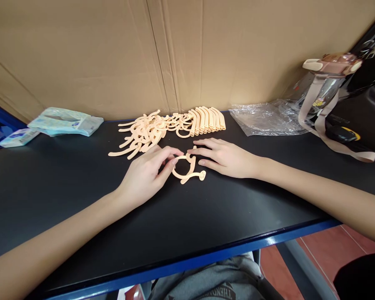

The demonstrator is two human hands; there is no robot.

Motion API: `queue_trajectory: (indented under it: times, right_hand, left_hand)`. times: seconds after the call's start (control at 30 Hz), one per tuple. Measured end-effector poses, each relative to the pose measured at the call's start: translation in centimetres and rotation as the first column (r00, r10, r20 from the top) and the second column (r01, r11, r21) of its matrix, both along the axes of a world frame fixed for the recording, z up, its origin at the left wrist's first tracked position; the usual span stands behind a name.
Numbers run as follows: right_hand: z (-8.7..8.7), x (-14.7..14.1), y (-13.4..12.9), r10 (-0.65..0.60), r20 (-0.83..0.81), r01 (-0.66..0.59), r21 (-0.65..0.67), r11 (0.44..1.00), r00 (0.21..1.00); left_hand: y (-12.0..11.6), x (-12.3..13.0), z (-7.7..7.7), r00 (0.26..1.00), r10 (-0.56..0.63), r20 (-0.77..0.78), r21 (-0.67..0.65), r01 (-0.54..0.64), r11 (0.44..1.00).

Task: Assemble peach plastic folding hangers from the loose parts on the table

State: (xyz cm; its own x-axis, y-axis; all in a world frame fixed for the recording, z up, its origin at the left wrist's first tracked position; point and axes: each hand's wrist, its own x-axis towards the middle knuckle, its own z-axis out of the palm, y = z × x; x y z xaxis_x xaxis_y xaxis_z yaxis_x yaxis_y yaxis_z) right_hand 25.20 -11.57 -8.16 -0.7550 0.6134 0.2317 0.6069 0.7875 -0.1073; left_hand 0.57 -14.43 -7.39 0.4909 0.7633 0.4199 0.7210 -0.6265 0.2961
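Note:
On the black table in front of me lie a beige, hook-shaped curved piece (183, 176) and a slimmer beige arm-like piece (192, 166) that crosses it. My left hand (146, 171) pinches the left side of the hook-shaped piece between thumb and fingers. From the right, my right hand (221, 157) reaches in with its fingers stretched and apart. Its fingertips rest at or close to the upper end of the crossing piece; whether they press on it I cannot tell. Both pieces look like plastic, and I cannot make out whether they are joined.
Behind my hands lie a loose heap of beige curved pieces (143, 132) and a neat row of stacked ones (208, 119). A tissue pack (64, 121) is at left. Clear plastic film (265, 118), a strapped bottle (326, 83) and a black bag (368, 112) stand right. Cardboard (112, 54) forms the back.

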Motion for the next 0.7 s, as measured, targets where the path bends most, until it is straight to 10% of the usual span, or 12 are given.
queue_trajectory:
  times: [0.7]
  right_hand:
    - [-0.04, 0.11, -0.04, 0.002, 0.015, -0.003, 0.025, 1.000, 1.000]
  left_hand:
    - [0.26, -0.30, -0.29, 0.992, -0.053, -0.118, 0.008, 0.055, 0.998]
